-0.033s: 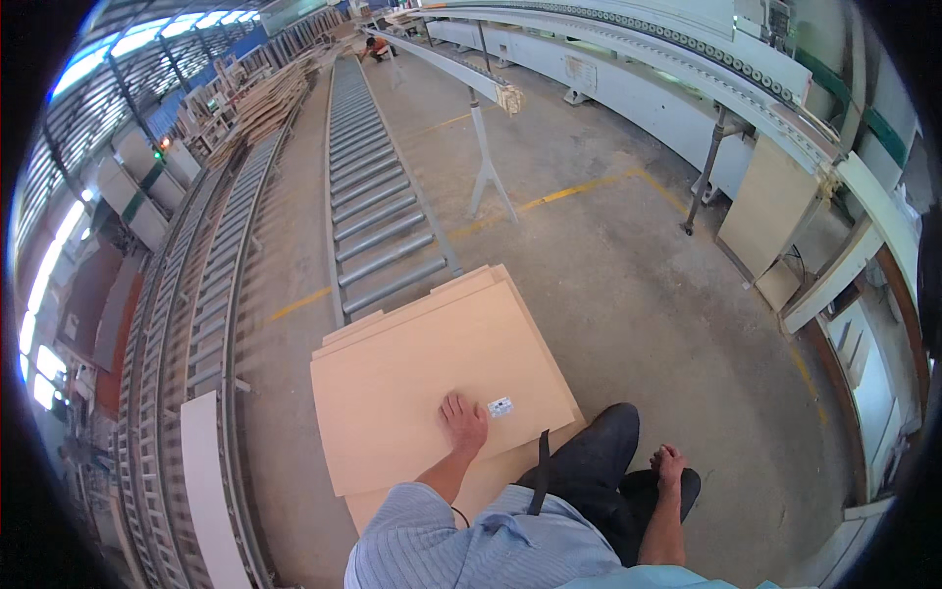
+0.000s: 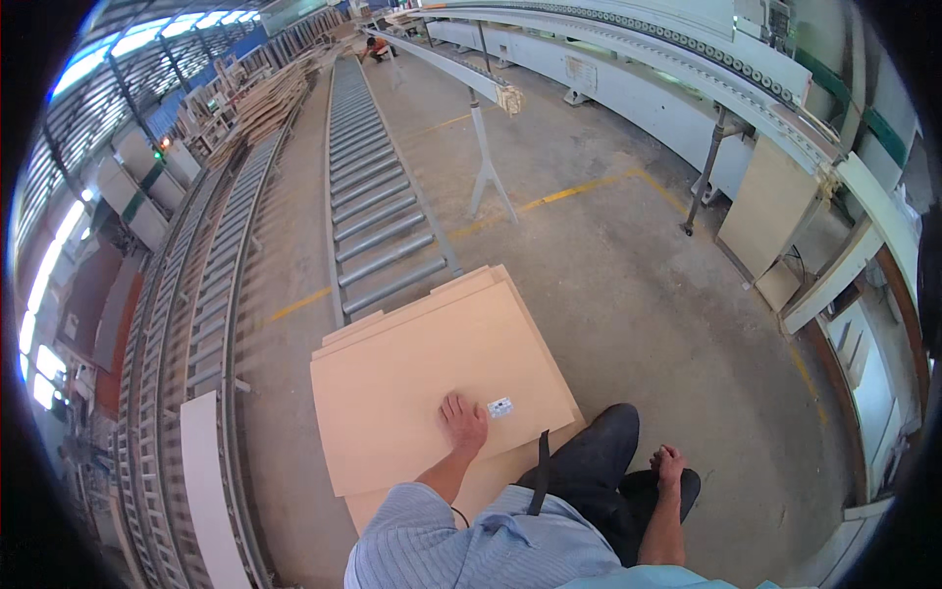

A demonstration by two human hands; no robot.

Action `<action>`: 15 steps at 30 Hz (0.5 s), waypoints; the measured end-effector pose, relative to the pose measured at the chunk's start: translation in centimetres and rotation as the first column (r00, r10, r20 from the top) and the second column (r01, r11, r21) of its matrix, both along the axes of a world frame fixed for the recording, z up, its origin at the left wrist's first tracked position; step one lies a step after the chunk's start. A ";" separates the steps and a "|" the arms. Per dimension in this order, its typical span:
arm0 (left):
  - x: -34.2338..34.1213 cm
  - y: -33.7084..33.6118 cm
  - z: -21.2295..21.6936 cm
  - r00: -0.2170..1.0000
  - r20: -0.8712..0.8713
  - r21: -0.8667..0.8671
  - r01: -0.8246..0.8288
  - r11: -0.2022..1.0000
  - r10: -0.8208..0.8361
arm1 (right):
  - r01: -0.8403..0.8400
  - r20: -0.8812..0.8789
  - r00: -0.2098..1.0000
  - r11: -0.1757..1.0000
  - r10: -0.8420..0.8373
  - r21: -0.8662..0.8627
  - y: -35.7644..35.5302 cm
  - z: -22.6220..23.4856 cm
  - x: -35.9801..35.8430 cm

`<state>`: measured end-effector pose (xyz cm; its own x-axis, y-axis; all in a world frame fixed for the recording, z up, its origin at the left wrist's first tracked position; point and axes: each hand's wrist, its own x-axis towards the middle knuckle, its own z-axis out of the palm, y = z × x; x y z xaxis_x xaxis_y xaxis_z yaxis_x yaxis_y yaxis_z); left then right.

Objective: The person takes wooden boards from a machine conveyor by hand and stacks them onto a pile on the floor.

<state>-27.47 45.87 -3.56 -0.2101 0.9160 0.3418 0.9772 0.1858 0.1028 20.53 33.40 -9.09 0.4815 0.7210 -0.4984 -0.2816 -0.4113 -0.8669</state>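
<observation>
My left hand [image 2: 463, 421] lies flat on the top board of a stack of pale tan panels [image 2: 392, 383], its fingers spread. Just right of its fingertips is a small white label [image 2: 499, 407] stuck on the same board. The boards in the stack are not quite aligned; lower ones stick out at the far edge and near my body. My right hand [image 2: 669, 463] is beside my knee, off the panels, with its fingers curled in and no object showing in them.
A roller conveyor [image 2: 383, 216] runs away from the far edge of the stack. More roller tracks [image 2: 221, 294] lie at left, with a white board [image 2: 209, 481] on the nearest. A long machine [image 2: 628, 88] stands at right behind a support leg [image 2: 481, 157]. Far off, a person [image 2: 376, 47] crouches.
</observation>
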 end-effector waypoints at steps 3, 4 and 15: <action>-0.4 -0.4 0.1 1.000 0.022 0.026 0.016 1.000 -0.017 | 0.025 0.006 1.000 0.999 -0.025 -0.020 0.3 1.0 -1.1; -0.2 -0.3 0.2 0.999 0.034 0.008 0.014 1.000 -0.015 | 0.029 0.008 1.000 0.999 -0.028 -0.018 0.2 0.9 -0.9; 0.1 0.0 1.0 0.993 0.094 -0.004 0.068 0.998 -0.067 | 0.009 0.049 0.999 0.999 -0.006 -0.047 0.1 0.8 -0.3</action>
